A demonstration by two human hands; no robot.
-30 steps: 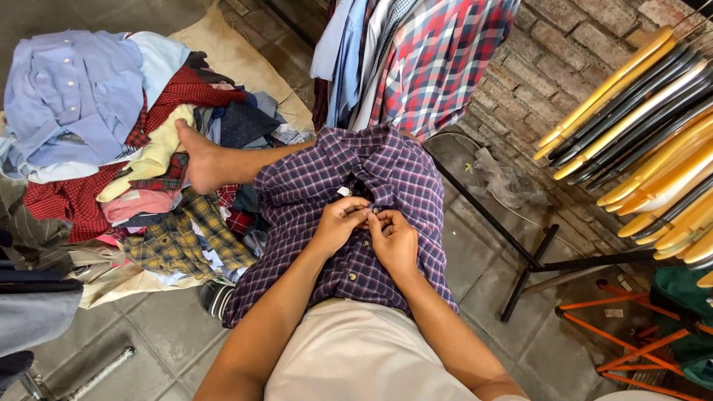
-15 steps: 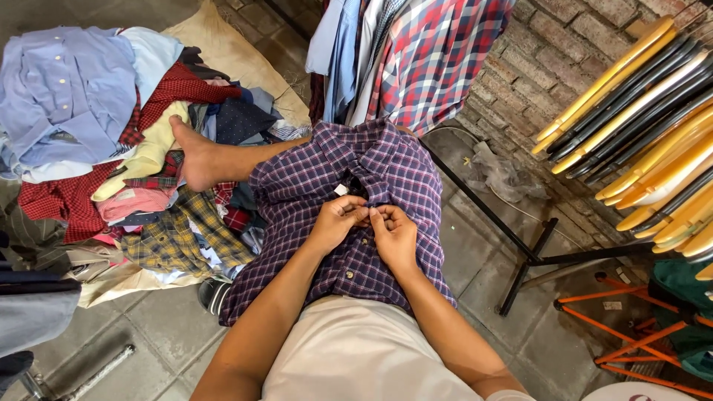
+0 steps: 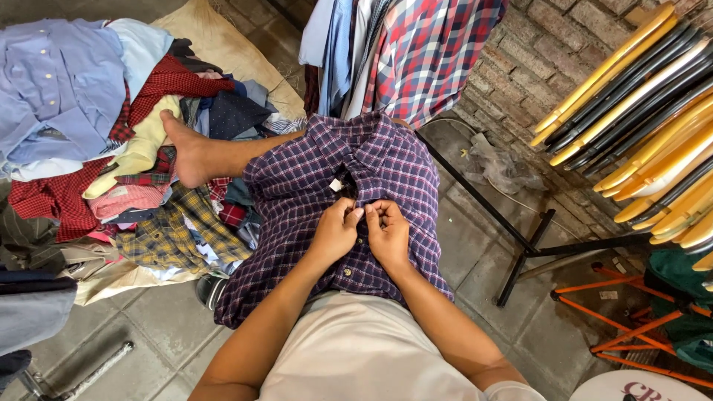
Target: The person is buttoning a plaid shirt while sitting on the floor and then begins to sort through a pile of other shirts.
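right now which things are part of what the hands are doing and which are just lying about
In hand:
left hand
right hand
purple plaid button-up shirt spread over the lap

Lying about:
heap of mixed shirts on the floor
hanging red-and-blue checked shirt
stack of yellow and black hangers

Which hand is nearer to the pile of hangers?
Right. The right hand sits on the plaid shirt, on the side toward the hangers; the left hand is beside it, farther away.
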